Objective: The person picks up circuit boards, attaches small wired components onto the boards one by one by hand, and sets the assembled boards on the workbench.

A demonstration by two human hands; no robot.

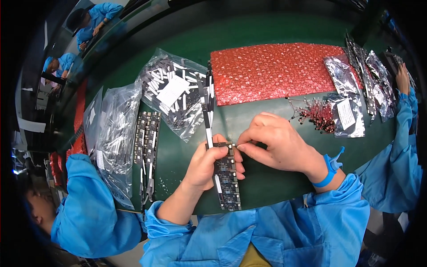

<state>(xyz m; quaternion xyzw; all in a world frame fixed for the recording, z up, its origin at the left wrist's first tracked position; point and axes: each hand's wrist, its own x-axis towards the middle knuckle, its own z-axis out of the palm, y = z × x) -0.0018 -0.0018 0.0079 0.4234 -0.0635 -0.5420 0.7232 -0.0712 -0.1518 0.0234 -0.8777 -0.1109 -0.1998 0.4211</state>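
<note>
The left hand [208, 163] is wrapping around a long, narrow dark circuit-board strip [227, 178], fingers curling over its upper half and the thumb lying along its left edge, so the strip is being grasped firmly above the green work mat [267, 178]. The right hand [278, 142] is pinching at the strip's top end, thumb and forefinger tips closing together on what seems to be a small pale part [240, 145] at the board's upper corner; the piece is too small to identify with confidence. Judging by this, the step in hand is fitting or picking a tiny part at the head of the strip, and the next move is probably calling for a fine, steady pinch while the other hand is keeping the board from twisting. The strip's long axis is running nearly up and down the view, its far end pointing away from the person and its near end reaching toward the blue smock. Just beyond it, another thin strip [207, 107] is lying in line. Farther out, a clear plastic bag of white and dark slim parts [173, 93] is sitting to the left, a red bubble-wrap sheet [275, 71] is spreading ahead, and a cluster of small red wired components [316, 113] is resting beside silvery bags [349, 113] on the right.
</note>
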